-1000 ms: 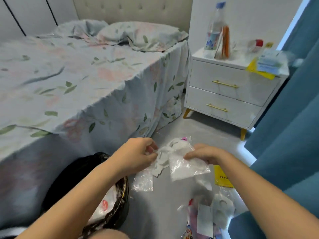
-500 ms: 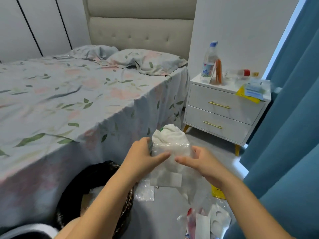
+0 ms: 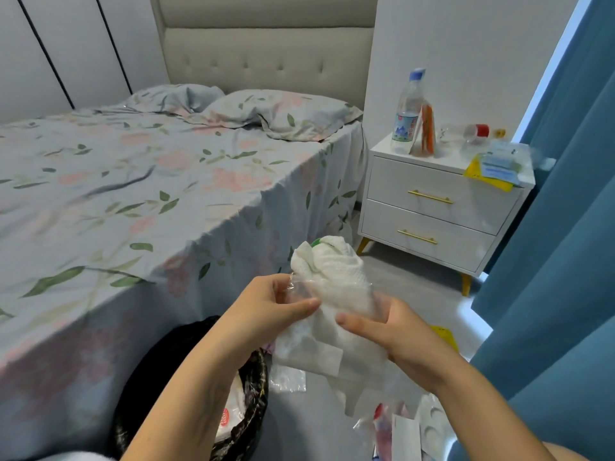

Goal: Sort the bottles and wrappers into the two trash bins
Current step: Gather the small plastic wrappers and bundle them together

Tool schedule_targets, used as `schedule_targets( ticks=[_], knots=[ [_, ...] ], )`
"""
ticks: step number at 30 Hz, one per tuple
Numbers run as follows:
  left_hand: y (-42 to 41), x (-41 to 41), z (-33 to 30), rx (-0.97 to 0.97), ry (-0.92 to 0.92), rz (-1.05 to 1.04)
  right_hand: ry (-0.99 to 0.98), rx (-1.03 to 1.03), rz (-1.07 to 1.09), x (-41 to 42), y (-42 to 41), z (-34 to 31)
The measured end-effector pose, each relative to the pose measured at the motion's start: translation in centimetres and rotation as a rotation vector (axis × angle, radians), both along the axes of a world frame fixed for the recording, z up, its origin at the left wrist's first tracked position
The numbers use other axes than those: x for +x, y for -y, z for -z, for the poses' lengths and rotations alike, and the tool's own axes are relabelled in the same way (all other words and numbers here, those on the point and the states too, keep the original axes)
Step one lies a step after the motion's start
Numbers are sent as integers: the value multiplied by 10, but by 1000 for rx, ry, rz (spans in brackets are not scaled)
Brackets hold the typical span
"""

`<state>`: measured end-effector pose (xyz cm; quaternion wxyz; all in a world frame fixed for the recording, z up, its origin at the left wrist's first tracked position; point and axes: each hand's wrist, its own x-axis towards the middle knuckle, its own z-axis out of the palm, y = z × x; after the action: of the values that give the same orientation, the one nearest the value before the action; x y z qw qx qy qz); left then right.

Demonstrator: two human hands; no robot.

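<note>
Both my hands hold one bundle of clear plastic wrappers and white tissue (image 3: 332, 294) in front of me. My left hand (image 3: 266, 311) pinches its left side and my right hand (image 3: 382, 331) grips its right side. Below my left arm stands a trash bin with a black liner (image 3: 253, 404), wrappers lying inside it. A clear wrapper (image 3: 288, 377) lies on the floor beside the bin. More wrappers (image 3: 406, 427) are heaped on the floor at the bottom right. On the nightstand stands an upright bottle with a blue cap (image 3: 407, 114), and a bottle with a red cap (image 3: 466, 134) lies flat.
A bed with a floral sheet (image 3: 133, 194) fills the left. The white nightstand (image 3: 432, 207) with two drawers stands at the right wall, yellow and blue packets (image 3: 496, 169) at its right edge. A blue curtain (image 3: 565, 261) hangs at the right. A yellow wrapper (image 3: 444, 336) lies on the floor.
My hands gathered the wrappers into one bundle and raised it. My view tilted up, showing more of the headboard and nightstand.
</note>
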<state>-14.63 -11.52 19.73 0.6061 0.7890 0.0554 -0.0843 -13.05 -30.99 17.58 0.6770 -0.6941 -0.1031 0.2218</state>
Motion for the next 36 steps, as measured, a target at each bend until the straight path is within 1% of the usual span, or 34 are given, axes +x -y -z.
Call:
schedule_targets(
  ticks=[3, 6, 8, 12, 20, 23, 26, 29, 31, 33, 34, 35, 36],
  knots=[
    [-3, 3, 1, -41, -17, -7, -67, 18, 24, 2, -5, -1],
    [-4, 3, 0, -63, -29, 3, -250, 158, -3, 6, -4, -5],
    [-6, 3, -1, -54, -24, 31, -341, 191, -27, 11, 0, -5],
    [-7, 3, 0, 6, -1, 98, -393, 201, 7, 12, 0, -3],
    [-9, 2, -1, 77, 82, 81, -540, 292, -3, 12, -6, 7],
    [-12, 2, 1, 129, 114, 55, -477, 338, 1, 12, -14, 12],
    [-16, 2, 4, 348, 191, 14, -439, 362, 31, 13, -16, 13],
    [-18, 2, 8, 572, 296, -31, -435, 441, -95, 7, -13, 4],
    [-19, 3, 10, 639, 327, -40, -340, 354, -134, 3, -16, 3],
    [-20, 3, 11, 628, 338, -28, -223, 193, -8, 2, -21, 11],
    [-21, 3, 10, 586, 330, -24, -185, 169, 76, 1, -24, 12],
    [-21, 2, 9, 501, 294, -31, -150, 184, 147, 0, -28, 11],
    [-22, 2, 7, 359, 220, -50, -125, 221, 200, 0, -30, 10]
  ],
)
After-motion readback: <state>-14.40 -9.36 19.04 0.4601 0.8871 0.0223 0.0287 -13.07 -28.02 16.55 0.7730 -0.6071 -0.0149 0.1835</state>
